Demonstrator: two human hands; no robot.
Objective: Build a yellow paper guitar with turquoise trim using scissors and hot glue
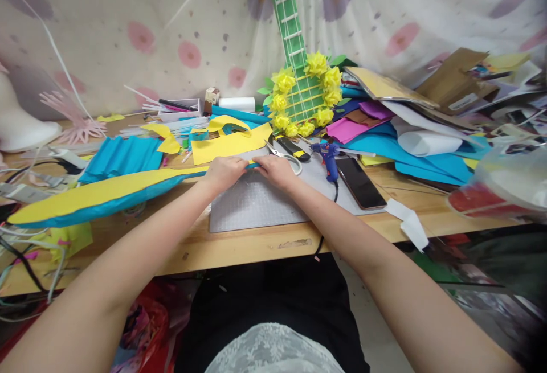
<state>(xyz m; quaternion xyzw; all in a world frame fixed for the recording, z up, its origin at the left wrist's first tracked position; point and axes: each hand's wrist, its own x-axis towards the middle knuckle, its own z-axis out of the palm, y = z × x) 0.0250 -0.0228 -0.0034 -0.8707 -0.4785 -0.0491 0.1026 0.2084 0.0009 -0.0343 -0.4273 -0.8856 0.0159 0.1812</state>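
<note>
A long paddle-shaped craft piece (98, 193), yellow on its upper face and blue along its side, stretches from the far left to the middle of the table. Its wide part lies at the left, and the narrow neck runs between my hands. My left hand (226, 172) is closed on the neck. Close beside it, my right hand (277, 171) pinches the same neck near its end; the fingertips partly hide the tip. Beneath both hands lies a grey cutting mat (256, 208). Scissors (294, 163) rest just past my right hand, near a black-and-yellow cutter (294, 148).
A blue glue gun (328, 159) and a phone (361, 182) lie right of my hands. Behind stands a green paper guitar (301, 97) with yellow flowers. Blue crepe paper (126, 158), yellow sheets (231, 144) and a plastic tub (504, 185) crowd the table. Cables tangle at the left.
</note>
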